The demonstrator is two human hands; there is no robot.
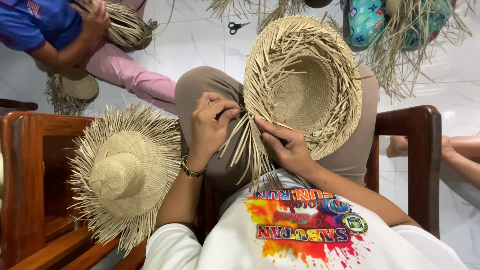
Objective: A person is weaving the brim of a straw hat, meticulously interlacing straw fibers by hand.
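White tiled floor behind, both hands pinch loose strips of an unfinished straw hat.

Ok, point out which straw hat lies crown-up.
The unfinished hat on the wooden chair seat, left of the left hand; the one being woven shows its hollow inside.

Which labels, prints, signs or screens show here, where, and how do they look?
No packages, signs or screens.
Shirt print: on the wearer's white shirt, bottom centre, below both hands; a multicolour paint-splash graphic in orange, red, yellow and pink with lettering bands and two small round emblems.
Flag-like patch: on the blue shirt of another person, top left; small, red and white stripes.
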